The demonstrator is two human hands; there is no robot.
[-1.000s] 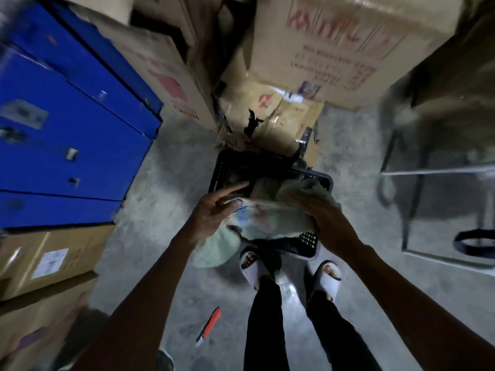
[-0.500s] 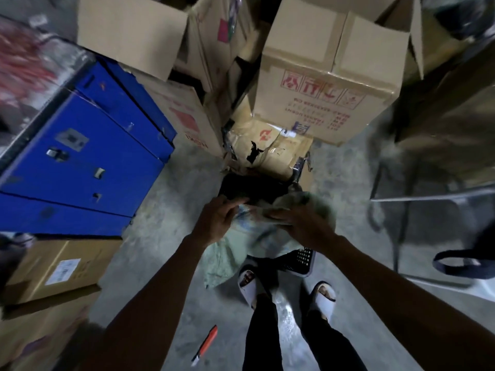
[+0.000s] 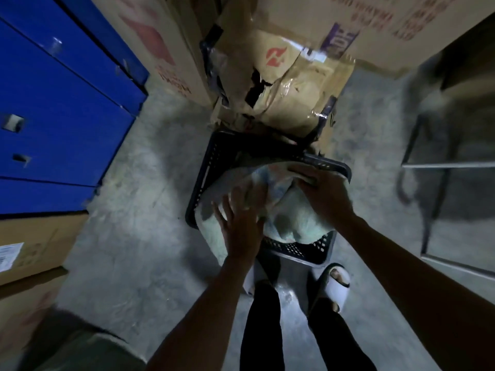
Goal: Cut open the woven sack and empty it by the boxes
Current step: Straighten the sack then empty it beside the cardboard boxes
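Sack (image 3: 292, 220) slumped across black crate (image 3: 203, 172), both hands (image 3: 242, 226) gripping it

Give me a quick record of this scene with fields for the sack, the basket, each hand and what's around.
sack: pale woven sack bunched in the basket
basket: black perforated crate on the concrete floor, at the person's feet
left hand: on the sack's near side
right hand: gripping the sack's far edge
surroundings: torn cardboard box just behind the basket, blue cabinet on the left
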